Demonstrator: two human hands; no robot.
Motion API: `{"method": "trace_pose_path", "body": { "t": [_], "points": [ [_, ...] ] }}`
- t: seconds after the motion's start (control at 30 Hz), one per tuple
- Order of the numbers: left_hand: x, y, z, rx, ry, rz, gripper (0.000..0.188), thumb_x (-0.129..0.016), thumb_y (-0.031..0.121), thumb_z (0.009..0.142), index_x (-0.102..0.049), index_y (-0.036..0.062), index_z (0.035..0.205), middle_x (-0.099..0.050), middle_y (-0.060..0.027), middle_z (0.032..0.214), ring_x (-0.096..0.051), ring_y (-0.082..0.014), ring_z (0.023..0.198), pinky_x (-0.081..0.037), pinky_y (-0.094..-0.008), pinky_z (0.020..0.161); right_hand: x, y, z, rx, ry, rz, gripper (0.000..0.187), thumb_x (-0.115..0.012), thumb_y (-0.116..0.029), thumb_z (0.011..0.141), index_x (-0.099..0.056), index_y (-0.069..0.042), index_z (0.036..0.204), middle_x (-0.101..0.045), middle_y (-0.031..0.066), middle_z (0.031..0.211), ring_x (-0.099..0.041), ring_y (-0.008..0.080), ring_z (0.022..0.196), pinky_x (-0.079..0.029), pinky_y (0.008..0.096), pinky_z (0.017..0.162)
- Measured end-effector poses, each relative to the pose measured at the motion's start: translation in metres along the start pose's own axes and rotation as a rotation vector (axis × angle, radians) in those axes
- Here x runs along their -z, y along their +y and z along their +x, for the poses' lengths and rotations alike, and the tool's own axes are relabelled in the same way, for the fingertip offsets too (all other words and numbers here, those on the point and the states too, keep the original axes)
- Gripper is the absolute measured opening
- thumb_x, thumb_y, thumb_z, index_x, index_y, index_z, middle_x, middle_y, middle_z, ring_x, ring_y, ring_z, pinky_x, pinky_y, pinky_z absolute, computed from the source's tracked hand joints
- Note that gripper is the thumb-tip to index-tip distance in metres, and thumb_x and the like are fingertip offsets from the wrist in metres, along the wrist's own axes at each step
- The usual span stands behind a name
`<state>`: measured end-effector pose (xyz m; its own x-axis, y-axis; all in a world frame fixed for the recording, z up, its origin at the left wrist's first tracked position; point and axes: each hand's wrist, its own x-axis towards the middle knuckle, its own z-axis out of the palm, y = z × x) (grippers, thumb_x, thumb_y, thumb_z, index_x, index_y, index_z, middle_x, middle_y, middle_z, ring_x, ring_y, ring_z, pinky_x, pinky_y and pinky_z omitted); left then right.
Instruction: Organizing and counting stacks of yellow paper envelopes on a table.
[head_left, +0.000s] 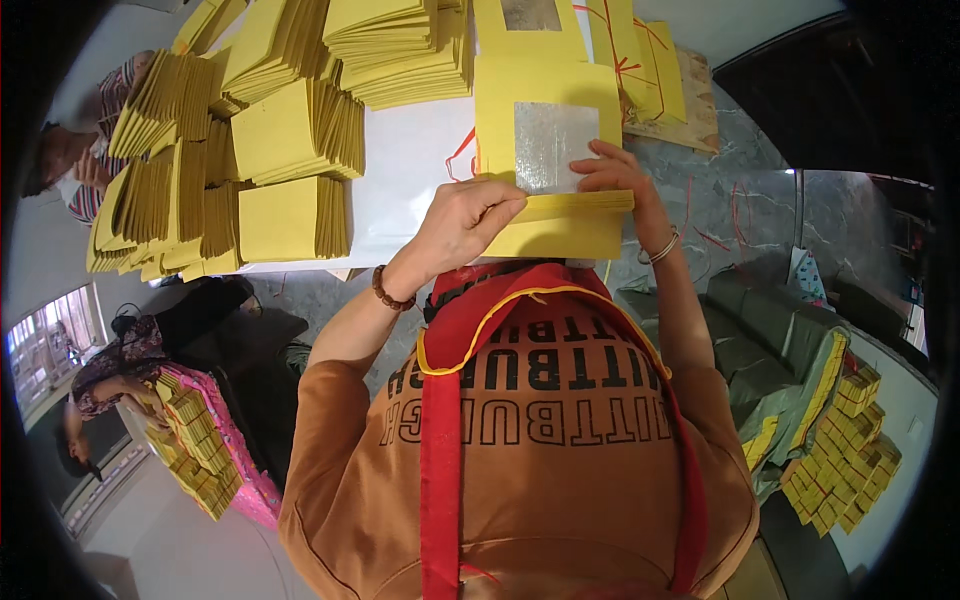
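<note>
A stack of yellow joss paper (548, 85) with a silver square (545, 135) lies before me on the white-topped table. Its near edge is turned up into a thick folded band (580, 203). My left hand (465, 222) is closed, thumb and fingers pinching the left end of that band. At the band's right end is my right hand (630, 183), its fingers stretched out and apart over the silver square; its thumb is hidden. A red string (461, 158) lies just left of the stack.
Folded yellow paper bundles (290, 135) crowd the table's left side. Tied yellow packets (650, 75) rest on a wooden board (698, 105) at far right. Another person (85, 165) is at far left. More bundles (840, 450) are piled at lower right, beside a dark sofa (750, 330).
</note>
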<state>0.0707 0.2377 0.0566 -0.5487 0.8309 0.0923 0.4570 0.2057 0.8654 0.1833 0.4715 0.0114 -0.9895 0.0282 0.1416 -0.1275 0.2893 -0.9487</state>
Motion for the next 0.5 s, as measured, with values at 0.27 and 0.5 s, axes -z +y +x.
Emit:
{"method": "trace_pose_path", "body": {
  "t": [0.27,0.5],
  "points": [
    [0.005,-0.006,0.003,0.237,-0.09,-0.12,0.015,-0.058,0.012,0.085,-0.063,-0.0021,0.086,-0.06,-0.0036,0.068,-0.051,-0.0058,0.061,-0.043,-0.0229,0.058,-0.011,0.002,-0.004,-0.055,0.102,0.18,0.067,-0.018,-0.053,0.093,-0.062,-0.004,0.103,-0.058,0.0092,0.117,-0.031,0.0246,0.127,-0.027,0.0378,0.104],
    [0.005,-0.014,0.006,0.297,-0.118,-0.206,0.015,-0.057,0.011,0.086,-0.063,-0.0016,0.085,-0.056,0.0035,0.067,-0.046,-0.0023,0.063,-0.039,-0.0204,0.057,-0.003,0.02,-0.007,0.046,0.03,0.056,0.056,-0.038,-0.047,0.088,-0.059,-0.001,0.111,-0.051,0.0101,0.126,-0.031,0.025,0.128,-0.03,0.0375,0.103]
  ]
}}
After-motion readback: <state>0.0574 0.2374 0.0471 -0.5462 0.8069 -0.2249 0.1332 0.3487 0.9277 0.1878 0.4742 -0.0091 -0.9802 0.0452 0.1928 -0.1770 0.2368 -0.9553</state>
